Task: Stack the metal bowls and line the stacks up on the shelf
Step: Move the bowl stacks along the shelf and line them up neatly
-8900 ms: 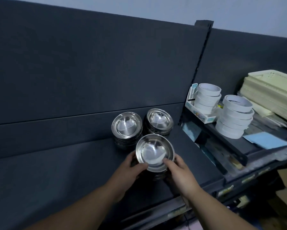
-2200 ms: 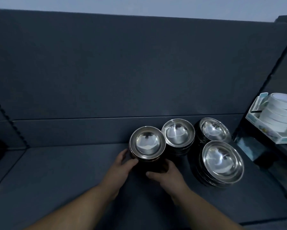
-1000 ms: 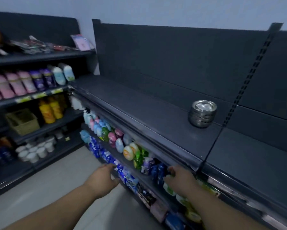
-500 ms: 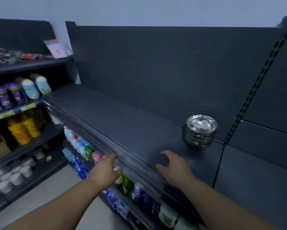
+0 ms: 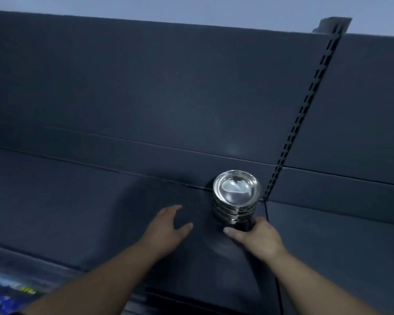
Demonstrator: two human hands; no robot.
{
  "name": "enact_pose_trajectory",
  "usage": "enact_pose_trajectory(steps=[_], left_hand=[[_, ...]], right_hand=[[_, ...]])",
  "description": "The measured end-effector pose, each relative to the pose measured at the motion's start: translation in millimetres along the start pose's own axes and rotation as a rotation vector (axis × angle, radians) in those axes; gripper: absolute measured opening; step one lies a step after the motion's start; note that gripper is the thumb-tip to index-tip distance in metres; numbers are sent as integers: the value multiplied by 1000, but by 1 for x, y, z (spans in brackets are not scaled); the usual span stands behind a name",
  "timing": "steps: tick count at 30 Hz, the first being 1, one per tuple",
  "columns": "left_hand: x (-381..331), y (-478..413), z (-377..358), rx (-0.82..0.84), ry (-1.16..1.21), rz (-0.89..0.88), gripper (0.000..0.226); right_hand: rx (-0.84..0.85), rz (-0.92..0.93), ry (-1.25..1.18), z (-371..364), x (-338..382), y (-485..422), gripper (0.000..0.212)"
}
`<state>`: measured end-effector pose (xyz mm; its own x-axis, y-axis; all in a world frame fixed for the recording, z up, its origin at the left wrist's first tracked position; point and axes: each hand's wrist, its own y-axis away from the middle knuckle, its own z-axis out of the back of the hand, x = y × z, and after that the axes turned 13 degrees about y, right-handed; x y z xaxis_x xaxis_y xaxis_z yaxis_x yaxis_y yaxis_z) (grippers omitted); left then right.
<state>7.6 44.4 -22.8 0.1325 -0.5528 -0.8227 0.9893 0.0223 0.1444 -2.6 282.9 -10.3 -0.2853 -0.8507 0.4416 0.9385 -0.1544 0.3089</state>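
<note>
Dark shelf is stretching across, the left hand hovering over it with fingers spread apart. The stack of metal bowls is standing at its back, the right hand clamping thumb and fingers round its base, beside the slotted upright.

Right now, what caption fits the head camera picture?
Right hand holds the bottom of a stack of metal bowls on a dark shelf, left hand open beside it.

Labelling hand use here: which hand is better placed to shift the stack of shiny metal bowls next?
Right, likely. The right hand curls round the base of the stack of shiny metal bowls; the left hand is open over the dark shelf, apart from the stack.
</note>
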Motion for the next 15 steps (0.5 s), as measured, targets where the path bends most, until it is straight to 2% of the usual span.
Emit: enact_pose_trajectory(steps=[4,8,10,13,15], left_hand=[[-12,-46,-1,126,95,-51,72],[-23,-76,-10,269,361,-17,68],[-28,-81,-16,342,539,41,66],[-36,-81,-23,457,721,117,62],[-39,-80,-26,485,788,128,60]], right_hand=[[-66,-69,-232,2,14,-2,98],[-171,-66,-409,-4,27,-7,81],[-192,-73,-499,-9,31,-7,82],[-193,-90,-623,-16,34,-7,116],[-193,-94,-717,-17,35,-7,126]])
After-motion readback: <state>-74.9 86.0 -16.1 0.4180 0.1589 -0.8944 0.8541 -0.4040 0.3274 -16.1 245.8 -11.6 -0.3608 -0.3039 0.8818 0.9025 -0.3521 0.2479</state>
